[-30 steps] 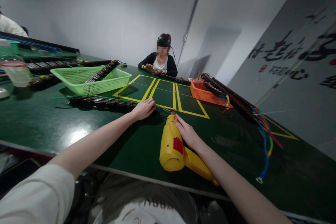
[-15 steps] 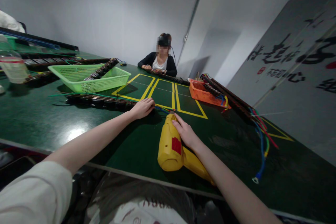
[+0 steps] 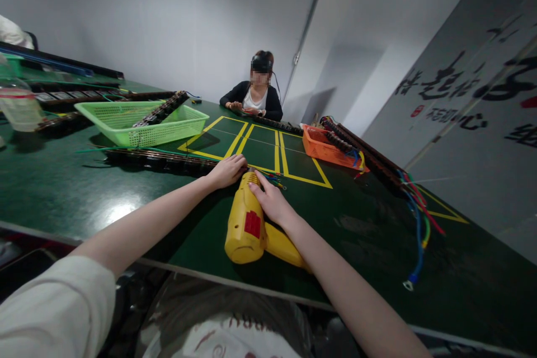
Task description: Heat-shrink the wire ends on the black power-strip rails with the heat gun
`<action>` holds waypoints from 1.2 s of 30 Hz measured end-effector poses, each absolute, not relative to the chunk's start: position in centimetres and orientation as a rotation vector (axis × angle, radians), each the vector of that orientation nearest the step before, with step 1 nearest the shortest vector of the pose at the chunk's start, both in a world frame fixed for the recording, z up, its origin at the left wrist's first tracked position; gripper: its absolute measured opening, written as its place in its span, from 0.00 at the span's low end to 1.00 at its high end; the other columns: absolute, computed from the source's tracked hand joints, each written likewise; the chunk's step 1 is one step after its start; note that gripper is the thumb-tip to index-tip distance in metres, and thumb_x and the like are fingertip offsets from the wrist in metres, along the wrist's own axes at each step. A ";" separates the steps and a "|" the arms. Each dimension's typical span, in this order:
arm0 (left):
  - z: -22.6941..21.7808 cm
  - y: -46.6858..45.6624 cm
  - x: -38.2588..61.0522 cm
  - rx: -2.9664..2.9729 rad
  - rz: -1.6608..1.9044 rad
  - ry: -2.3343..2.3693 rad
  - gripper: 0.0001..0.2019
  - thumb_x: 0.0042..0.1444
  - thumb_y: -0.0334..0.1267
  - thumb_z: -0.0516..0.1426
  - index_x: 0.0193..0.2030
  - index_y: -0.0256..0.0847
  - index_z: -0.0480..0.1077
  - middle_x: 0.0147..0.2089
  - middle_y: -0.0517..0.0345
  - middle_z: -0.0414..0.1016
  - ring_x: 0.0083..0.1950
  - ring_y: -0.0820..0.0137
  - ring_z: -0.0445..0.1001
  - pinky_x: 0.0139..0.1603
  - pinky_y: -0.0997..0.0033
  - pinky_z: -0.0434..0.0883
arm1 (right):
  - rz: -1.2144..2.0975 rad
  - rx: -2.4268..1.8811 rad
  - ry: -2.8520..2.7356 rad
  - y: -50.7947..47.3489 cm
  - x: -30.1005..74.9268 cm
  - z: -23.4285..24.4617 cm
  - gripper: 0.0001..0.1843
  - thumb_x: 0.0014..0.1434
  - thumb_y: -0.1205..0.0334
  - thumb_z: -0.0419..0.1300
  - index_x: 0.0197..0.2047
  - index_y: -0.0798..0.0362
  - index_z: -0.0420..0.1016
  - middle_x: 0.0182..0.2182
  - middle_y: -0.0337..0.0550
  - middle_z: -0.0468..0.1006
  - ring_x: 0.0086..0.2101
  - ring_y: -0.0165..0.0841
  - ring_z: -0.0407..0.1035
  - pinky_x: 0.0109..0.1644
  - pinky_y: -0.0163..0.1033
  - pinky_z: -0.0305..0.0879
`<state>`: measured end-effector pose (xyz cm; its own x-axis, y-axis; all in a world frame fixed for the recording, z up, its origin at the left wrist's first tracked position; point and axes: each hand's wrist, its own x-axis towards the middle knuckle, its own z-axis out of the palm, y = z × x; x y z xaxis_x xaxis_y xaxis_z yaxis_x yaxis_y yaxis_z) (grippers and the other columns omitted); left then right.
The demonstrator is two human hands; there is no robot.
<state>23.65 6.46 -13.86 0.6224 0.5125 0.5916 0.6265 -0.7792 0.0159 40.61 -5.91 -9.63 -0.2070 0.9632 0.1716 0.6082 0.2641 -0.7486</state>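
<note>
A yellow heat gun [image 3: 243,229] with a red patch lies on its side on the green table. My right hand [image 3: 272,197] grips its barrel near the nozzle, fingers along the right side. My left hand [image 3: 229,171] is closed over the right end of a long dark strip [image 3: 163,161] with thin wires along it; the fingertips are partly hidden. Coloured wire leads [image 3: 274,180] with small ring ends come out past the left hand. The heat gun's nozzle is close to the left fingers and the base of these leads.
A green basket [image 3: 104,130] with a dark strip [image 3: 163,109] in it stands behind my left arm. An orange basket [image 3: 331,158] and a strip with thick coloured cables [image 3: 417,224] lie to the right. Across the table sits a person [image 3: 257,95]. A bottle [image 3: 19,106] stands at far left.
My right hand has moved the heat gun left, bringing its nozzle close to my left hand and uncovering the wire ends. The left hand has barely moved. The person opposite has shifted their hands.
</note>
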 end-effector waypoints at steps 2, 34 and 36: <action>-13.9 6.5 23.6 -2.645 -0.878 -0.945 0.06 0.62 0.35 0.47 0.40 0.39 0.62 0.41 0.50 0.66 0.43 0.64 0.66 0.43 0.66 0.65 | 0.727 -1.419 -1.907 -5.9 40.6 -9.7 0.28 0.62 0.46 0.51 0.61 0.51 0.57 0.58 0.50 0.62 0.56 0.41 0.59 0.59 0.57 0.53; -13.9 6.4 23.6 -2.618 -0.878 -0.938 0.07 0.62 0.37 0.46 0.40 0.39 0.63 0.41 0.51 0.66 0.44 0.64 0.67 0.45 0.66 0.65 | 0.734 -1.621 -1.766 -8.1 46.9 -10.0 0.29 0.62 0.45 0.49 0.62 0.51 0.56 0.59 0.50 0.61 0.57 0.42 0.57 0.61 0.58 0.49; -13.9 6.4 23.6 -2.623 -0.883 -0.933 0.06 0.62 0.37 0.47 0.40 0.39 0.63 0.41 0.51 0.66 0.44 0.64 0.67 0.45 0.66 0.65 | 0.741 -1.606 -1.788 -7.9 46.3 -9.9 0.29 0.62 0.46 0.50 0.62 0.51 0.56 0.58 0.50 0.61 0.57 0.42 0.57 0.61 0.58 0.49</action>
<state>23.63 6.37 -13.91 0.6180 0.5002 0.6065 0.6331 -0.7741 -0.0067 46.31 -7.95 -9.88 -0.0718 0.9945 0.0761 0.6492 0.1045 -0.7534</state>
